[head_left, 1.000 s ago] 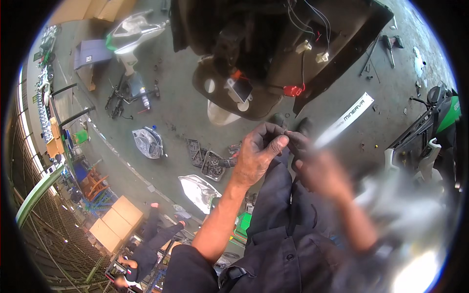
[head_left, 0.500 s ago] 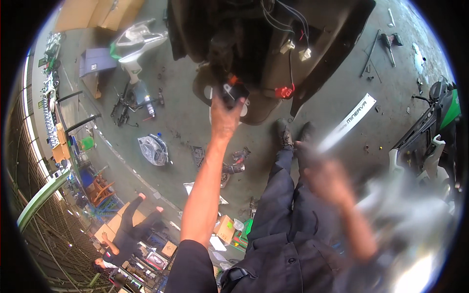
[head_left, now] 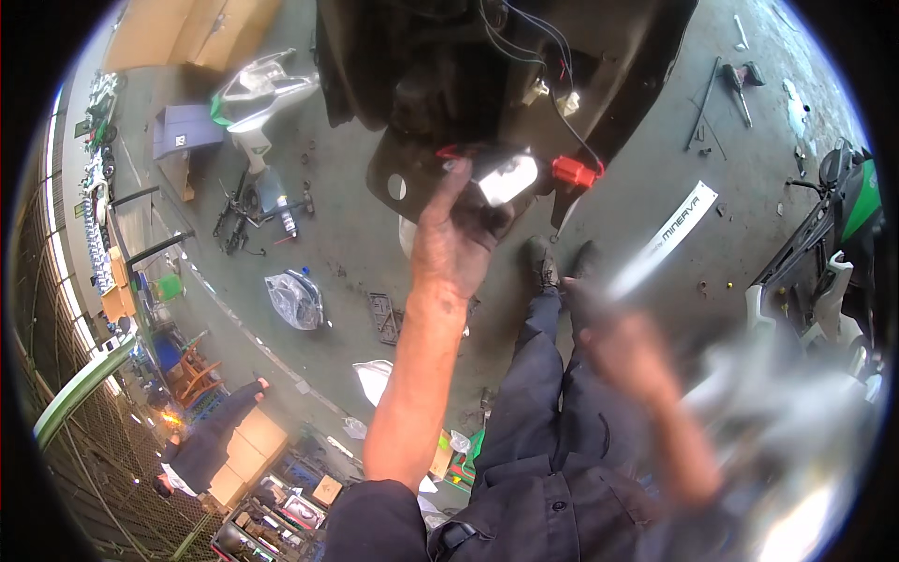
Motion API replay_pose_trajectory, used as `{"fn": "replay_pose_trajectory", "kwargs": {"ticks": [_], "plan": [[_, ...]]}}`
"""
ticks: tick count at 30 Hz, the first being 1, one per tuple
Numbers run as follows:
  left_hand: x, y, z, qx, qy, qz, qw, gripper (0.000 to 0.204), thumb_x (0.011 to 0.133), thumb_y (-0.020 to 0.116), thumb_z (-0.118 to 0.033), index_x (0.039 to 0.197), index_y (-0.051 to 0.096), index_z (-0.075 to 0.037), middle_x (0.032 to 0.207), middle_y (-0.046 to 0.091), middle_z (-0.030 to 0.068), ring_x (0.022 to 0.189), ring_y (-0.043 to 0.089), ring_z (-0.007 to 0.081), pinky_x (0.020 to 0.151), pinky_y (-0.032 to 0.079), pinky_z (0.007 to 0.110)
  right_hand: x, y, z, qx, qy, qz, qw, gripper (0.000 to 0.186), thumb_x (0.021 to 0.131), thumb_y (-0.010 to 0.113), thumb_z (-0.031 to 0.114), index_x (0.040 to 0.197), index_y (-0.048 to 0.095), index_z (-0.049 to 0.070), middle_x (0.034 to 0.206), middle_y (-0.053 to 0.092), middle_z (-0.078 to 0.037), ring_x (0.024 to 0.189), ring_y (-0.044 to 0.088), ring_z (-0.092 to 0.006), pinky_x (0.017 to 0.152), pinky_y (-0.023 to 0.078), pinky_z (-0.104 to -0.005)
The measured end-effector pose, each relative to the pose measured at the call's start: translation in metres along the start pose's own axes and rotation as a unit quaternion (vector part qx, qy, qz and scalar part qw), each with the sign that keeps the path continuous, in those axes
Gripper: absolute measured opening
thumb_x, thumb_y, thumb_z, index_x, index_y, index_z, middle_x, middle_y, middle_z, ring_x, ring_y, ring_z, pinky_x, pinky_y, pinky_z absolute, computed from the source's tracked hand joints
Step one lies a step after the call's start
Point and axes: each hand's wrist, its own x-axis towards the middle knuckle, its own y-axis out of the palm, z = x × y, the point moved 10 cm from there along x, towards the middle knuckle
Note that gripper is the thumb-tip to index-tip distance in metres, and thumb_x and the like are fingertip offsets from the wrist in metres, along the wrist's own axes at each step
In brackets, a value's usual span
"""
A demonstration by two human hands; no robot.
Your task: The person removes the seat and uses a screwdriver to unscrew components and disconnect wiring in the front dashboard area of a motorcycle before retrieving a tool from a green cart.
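My left hand (head_left: pixel 454 244) is raised under a large black plastic panel (head_left: pixel 412 56), its fingers closed around a small dark box-shaped part (head_left: pixel 492 211) with a bright white face (head_left: pixel 508 178). Beside that part, a red connector (head_left: pixel 575 171) hangs on a dark wire from the panel. Two pale connectors, one of them a white plug (head_left: pixel 567 103), dangle higher up on wires. Lower right, my right hand (head_left: pixel 632 356) is smeared in front of my trouser leg, near one end of a long white printed strip (head_left: pixel 665 229). Its fingers and anything in them cannot be made out.
On the grey floor lie a power tool (head_left: pixel 744 80), a plastic-wrapped part (head_left: pixel 294 300) and a white-and-green fairing (head_left: pixel 267 92). A green-and-black motorcycle body (head_left: pixel 847 225) stands at right. Another person (head_left: pixel 211 436) is at lower left, near cardboard boxes (head_left: pixel 245 454).
My left hand has moved right and slightly down, turning the box-shaped part so its white face shows, closer to the red connector. The person at lower left has shifted. My right hand looks unchanged.
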Motion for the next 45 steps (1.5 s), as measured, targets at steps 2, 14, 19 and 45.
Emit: {"fn": "replay_pose_trajectory", "kwargs": {"ticks": [2, 14, 19, 45], "plan": [[0.006, 0.013, -0.001, -0.044, 0.008, 0.021, 0.999, 0.021, 0.093, 0.072, -0.022, 0.107, 0.066, -0.008, 0.104, 0.07, 0.0051, 0.092, 0.067, 0.0171, 0.075, 0.058, 0.031, -0.001, 0.001, 0.001, 0.008, 0.004, -0.002, 1.0, 0.066, 0.086, 0.05, -0.003, 0.15, 0.044, 0.011, 0.1, 0.067, -0.019, 0.072, 0.057, -0.0239, 0.084, 0.049, -0.034], [0.001, 0.011, -0.024, 0.009, 0.075, 0.012, 0.997, 0.03, 0.1, 0.062, -0.031, 0.122, 0.062, -0.01, 0.116, 0.068, 0.0056, 0.101, 0.065, 0.0165, 0.071, 0.055, 0.028, 0.013, -0.016, 0.035, 0.036, -0.061, -0.019, 0.997, 0.066, 0.085, 0.049, -0.006, 0.15, 0.043, 0.007, 0.133, 0.061, -0.022, 0.121, 0.062, -0.0381, 0.102, 0.045, -0.0394], [-0.012, 0.003, -0.039, -0.009, 0.083, 0.034, 0.996, 0.029, 0.101, 0.058, -0.032, 0.118, 0.063, -0.009, 0.113, 0.069, 0.0085, 0.092, 0.067, 0.0196, 0.065, 0.054, 0.026, 0.04, -0.008, 0.088, -0.048, -0.233, -0.012, 0.971, 0.07, 0.083, 0.051, -0.007, 0.151, 0.04, 0.009, 0.135, 0.06, -0.023, 0.12, 0.057, -0.0444, 0.097, 0.05, -0.0466], [0.014, 0.028, -0.017, 0.147, 0.116, 0.054, 0.981, 0.022, 0.104, 0.055, -0.023, 0.112, 0.059, -0.003, 0.101, 0.061, 0.0056, 0.095, 0.06, 0.0144, 0.083, 0.053, 0.033, 0.064, 0.013, 0.162, -0.043, -0.345, 0.04, 0.937, 0.067, 0.085, 0.055, 0.001, 0.15, 0.041, 0.012, 0.102, 0.067, -0.03, 0.088, 0.063, -0.049, 0.078, 0.051, -0.0506]]}}
